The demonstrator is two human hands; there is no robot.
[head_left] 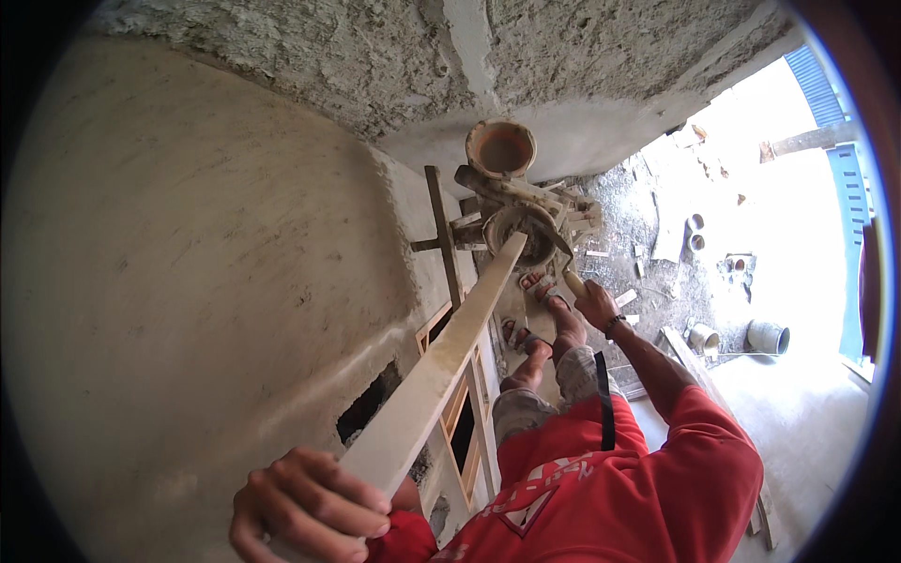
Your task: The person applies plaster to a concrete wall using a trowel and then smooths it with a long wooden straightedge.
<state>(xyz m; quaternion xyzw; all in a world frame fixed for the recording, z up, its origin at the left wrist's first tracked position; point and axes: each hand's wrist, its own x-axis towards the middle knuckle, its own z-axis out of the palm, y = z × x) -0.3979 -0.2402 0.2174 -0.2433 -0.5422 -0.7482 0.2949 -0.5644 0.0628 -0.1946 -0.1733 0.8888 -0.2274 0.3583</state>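
"What's the left hand [310,507] doing?"
"It's closed around the near end of a long wooden straightedge [432,366], whose far end shows over a mortar bucket [491,240]."
"And the right hand [596,305]?"
"Gripping a trowel [573,281] by its handle, blade at that bucket's rim."
"Farther out?"
"A second bucket [474,150], then a rough wall [375,75]."

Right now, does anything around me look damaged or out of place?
Yes: a ragged dark hole breaks the plastered wall, just left of the long board in your left hand; the surface around it is much smoother. To the right, loose scraps litter the floor, though glare hides part of it.
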